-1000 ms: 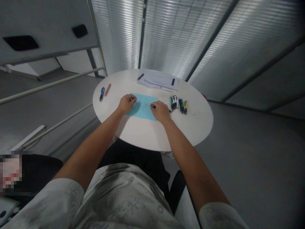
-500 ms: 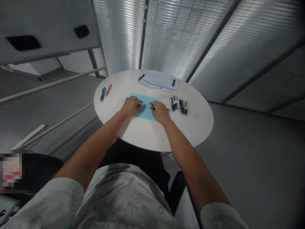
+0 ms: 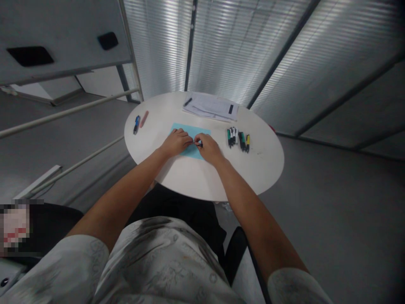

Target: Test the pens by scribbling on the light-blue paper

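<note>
Tabletop: we find a white oval tabletop (image 3: 190, 179) across the centre of the frame.
Blue sheet: we record a blue sheet (image 3: 192, 153) lying on it at mid-frame, partly covered by both hands.
Left hand: we see the left hand (image 3: 177, 142) just left of centre, back upward over the left part of the sheet, fingers bent; we cannot tell whether its grip is closed on anything.
Right hand: we note the right hand (image 3: 208, 147) just right of centre, its grip together, clamped on a small dark pen (image 3: 200, 145) above the sheet.
Fingertips: we find the two sets close together; whether they touch, we cannot tell.
Markers: right of centre, we log a cluster of green, white and black markers (image 3: 233, 137), a dark green-marked group (image 3: 242, 141) beside it, and a yellow-and-black marker (image 3: 247, 143) at the right end.
Papers: at upper centre, we observe white papers (image 3: 210, 109) bearing a black pen (image 3: 187, 102) near their left edge.
Left end: we list a blue-and-black pen (image 3: 136, 125) and a reddish stick (image 3: 144, 119), side by side.
Backdrop: we see ribbed panels (image 3: 221, 50) filling the upper right.
</note>
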The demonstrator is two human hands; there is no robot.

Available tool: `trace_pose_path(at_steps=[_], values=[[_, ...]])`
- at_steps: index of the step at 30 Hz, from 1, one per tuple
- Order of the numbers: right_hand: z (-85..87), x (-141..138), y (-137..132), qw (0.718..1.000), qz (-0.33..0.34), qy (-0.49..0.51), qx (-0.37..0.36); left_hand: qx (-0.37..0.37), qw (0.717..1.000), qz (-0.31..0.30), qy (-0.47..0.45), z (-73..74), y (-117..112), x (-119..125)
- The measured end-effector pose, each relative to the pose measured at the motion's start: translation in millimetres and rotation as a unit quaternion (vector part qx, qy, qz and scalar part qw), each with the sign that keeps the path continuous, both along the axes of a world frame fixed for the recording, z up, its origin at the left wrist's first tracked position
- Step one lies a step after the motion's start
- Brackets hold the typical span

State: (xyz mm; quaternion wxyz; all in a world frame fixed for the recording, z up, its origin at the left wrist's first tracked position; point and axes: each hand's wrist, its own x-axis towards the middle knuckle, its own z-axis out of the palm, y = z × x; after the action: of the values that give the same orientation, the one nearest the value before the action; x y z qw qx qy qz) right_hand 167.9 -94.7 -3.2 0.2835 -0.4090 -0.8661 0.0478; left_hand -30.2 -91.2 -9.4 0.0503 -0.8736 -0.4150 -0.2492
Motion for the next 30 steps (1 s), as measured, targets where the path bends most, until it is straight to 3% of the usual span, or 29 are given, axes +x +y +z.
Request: trace_pose_path(at_steps=[8, 14, 30], values=[[4.4, 2, -5, 0.999, -0.046, -0.018, -0.008, 0.006, 0.997, 0.018, -0.076, -3.1, 6, -3], [-3.4, 6, 5, 0.999, -0.002, -0.042, -0.018, 0.007, 0.994, 0.009, -0.106, -7.8, 13, -6], [-5.0, 7, 7, 0.999, -0.023, -0.022, 0.025, 0.024, 0.994, -0.019, -0.102, -10.4, 15, -6]])
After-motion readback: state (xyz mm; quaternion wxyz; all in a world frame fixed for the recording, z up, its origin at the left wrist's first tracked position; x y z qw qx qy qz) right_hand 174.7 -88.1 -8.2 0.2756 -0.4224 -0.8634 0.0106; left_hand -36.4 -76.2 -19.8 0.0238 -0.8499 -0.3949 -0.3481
